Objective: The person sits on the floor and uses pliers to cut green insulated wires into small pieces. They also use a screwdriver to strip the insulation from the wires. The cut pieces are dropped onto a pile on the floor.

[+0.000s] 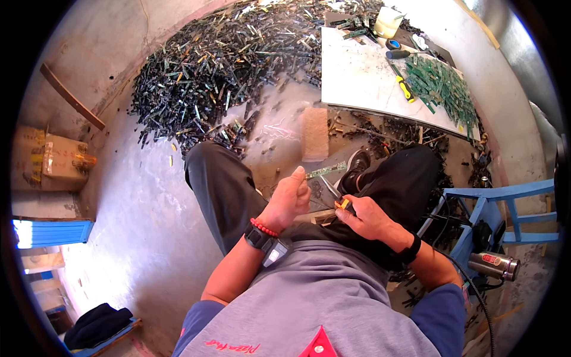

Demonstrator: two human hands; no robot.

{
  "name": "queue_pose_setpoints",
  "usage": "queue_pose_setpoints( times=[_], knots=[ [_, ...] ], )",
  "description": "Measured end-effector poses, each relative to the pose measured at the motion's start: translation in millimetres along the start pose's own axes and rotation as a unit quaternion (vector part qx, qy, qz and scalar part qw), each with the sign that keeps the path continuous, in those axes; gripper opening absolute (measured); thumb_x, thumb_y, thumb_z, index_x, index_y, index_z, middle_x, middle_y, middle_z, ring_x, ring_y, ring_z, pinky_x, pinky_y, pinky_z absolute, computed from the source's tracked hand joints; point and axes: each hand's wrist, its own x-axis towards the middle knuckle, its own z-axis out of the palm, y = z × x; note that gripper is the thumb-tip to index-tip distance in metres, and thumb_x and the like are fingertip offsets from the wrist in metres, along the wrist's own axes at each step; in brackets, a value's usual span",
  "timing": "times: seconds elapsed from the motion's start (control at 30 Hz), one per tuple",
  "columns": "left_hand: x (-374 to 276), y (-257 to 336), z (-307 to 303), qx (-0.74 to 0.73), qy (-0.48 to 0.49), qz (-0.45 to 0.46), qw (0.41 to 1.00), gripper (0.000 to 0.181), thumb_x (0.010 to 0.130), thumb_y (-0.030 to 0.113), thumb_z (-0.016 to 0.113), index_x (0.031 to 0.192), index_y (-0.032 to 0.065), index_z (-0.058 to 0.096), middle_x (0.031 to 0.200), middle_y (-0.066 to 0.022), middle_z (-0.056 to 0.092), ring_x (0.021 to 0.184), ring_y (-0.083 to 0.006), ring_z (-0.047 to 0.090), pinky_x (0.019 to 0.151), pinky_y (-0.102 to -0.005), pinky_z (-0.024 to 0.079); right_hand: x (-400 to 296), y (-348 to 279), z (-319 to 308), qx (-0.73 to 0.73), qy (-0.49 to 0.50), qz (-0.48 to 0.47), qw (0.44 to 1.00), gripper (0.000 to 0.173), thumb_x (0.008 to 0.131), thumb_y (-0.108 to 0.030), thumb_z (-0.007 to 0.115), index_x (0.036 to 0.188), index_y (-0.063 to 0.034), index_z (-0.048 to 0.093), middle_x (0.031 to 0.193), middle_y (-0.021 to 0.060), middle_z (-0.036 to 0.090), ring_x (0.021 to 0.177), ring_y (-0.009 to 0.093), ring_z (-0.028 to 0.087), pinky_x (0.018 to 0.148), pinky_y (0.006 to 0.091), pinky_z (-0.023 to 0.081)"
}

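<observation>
My left hand grips one end of a narrow green circuit board strip between thumb and fingers. The strip points to the right, over the floor between my knees. My right hand is closed around the orange-and-black handle of a hand tool with a tapering metal end. That metal end reaches up and left, with its tip close under the strip; I cannot tell whether they touch. The tool's exact kind is partly hidden by my fingers.
A large heap of dark strips covers the floor ahead. On a white board lie green circuit board strips, a yellow-and-black-handled tool and a screwdriver. A blue chair and steel flask are at right.
</observation>
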Motion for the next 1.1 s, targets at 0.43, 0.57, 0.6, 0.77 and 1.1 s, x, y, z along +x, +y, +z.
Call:
queue_pose_setpoints(
  times=[0.43,0.57,0.6,0.77,1.1],
  knots=[
    [5,-13,-5,0.104,0.024,0.074,0.992,0.05,0.1,0.049,0.042,0.067,0.0109,0.04,0.057,0.0033,0.032,0.047,-0.0075,0.026,0.042,-0.0231,0.021,-5,-16,-5,0.496,-0.199,0.171,0.828,0.032,0.098,-0.032,0.048,0.109,-0.0031,0.056,0.091,0.012,0.067,0.076,0.017,0.065,0.056,0.0246,0.05],
    [5,-13,-4,0.128,0.028,0.089,0.987,0.05,0.1,0.049,0.042,0.067,0.0106,0.04,0.057,0.0038,0.032,0.048,-0.007,0.026,0.043,-0.0231,0.021,-3,-18,-9,0.505,-0.207,0.174,0.82,0.034,0.098,-0.032,0.045,0.11,-0.0029,0.057,0.092,0.0124,0.067,0.081,0.019,0.067,0.056,0.0245,0.049],
    [4,-13,-3,0.135,0.03,0.092,0.986,0.05,0.1,0.049,0.042,0.067,0.0105,0.04,0.057,0.0039,0.032,0.048,-0.0069,0.026,0.042,-0.0231,0.021,-2,-18,-10,0.504,-0.212,0.172,0.819,0.034,0.098,-0.032,0.045,0.11,-0.0028,0.057,0.092,0.0124,0.067,0.082,0.019,0.067,0.056,0.0245,0.049],
    [3,-12,0,0.146,0.037,0.103,0.983,0.05,0.1,0.048,0.041,0.067,0.0105,0.04,0.056,0.0042,0.031,0.047,-0.0066,0.025,0.042,-0.023,0.02,1,-20,-9,0.504,-0.232,0.175,0.813,0.035,0.098,-0.032,0.045,0.11,-0.0021,0.057,0.093,0.0124,0.068,0.083,0.019,0.067,0.056,0.0252,0.05],
    [3,-13,-4,0.137,0.04,0.097,0.985,0.051,0.1,0.049,0.042,0.067,0.0105,0.04,0.056,0.0044,0.031,0.047,-0.0067,0.025,0.042,-0.023,0.02,1,-27,-19,0.374,-0.198,0.209,0.882,0.034,0.095,-0.032,0.05,0.107,-0.0011,0.058,0.089,0.0092,0.066,0.076,0.015,0.064,0.054,0.0257,0.05]
  ],
)
